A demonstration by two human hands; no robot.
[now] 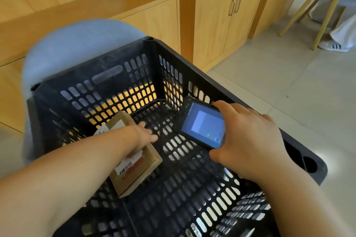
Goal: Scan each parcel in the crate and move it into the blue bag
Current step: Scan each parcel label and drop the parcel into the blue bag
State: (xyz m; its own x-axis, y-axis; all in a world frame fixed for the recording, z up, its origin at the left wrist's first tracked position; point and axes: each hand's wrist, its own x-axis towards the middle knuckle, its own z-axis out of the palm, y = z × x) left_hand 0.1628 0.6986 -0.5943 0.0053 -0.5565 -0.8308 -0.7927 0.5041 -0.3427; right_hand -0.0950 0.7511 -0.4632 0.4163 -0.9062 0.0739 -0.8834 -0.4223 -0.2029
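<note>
Left hand [143,134] lies on the crate's [192,59] stiff, likely light parcel [134,167], grip unclear; take its edges; right hand [246,140] clasps scanner [202,127].

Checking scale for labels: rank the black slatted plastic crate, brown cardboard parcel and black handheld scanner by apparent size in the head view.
1. Black slatted plastic crate.
2. Brown cardboard parcel, partly covered.
3. Black handheld scanner; it is held nearer the camera, so 2 against 3 is unsure.
</note>
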